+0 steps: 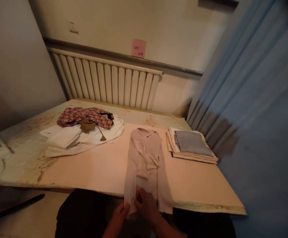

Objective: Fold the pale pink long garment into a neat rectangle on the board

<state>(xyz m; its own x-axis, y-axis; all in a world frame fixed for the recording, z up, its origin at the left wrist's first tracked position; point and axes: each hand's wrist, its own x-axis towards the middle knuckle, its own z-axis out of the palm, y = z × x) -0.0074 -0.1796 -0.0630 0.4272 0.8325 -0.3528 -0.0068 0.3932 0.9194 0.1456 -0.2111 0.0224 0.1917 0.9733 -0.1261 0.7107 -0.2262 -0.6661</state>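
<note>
Left hand (pixel 120 211) pinches the lower left edge of one pale pink garment (pixel 145 152); right hand (pixel 146 203) curls over its lower middle, grip unclear. Left of the garment: one loose heap of clothes (pixel 84 127). It lies lengthwise on the tabletop (pixel 150 119), neckline away, plain, sleeves folded inward; right of it, one folded stack (pixel 193 143).

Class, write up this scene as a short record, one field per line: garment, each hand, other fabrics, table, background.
Garment: pale pinkish long-sleeved top, neckline away from the person, lower end past the table's near edge
Left hand: at the top's lower left corner; grip unclear
Right hand: over the top's lower part, fingers curled
Left pile: patterned cloth on loose white cloth
Right stack: folded fabrics, grey cloth uppermost
Table: peach sheet over a floral cover
Background: radiator, pink note, blue curtain
</note>
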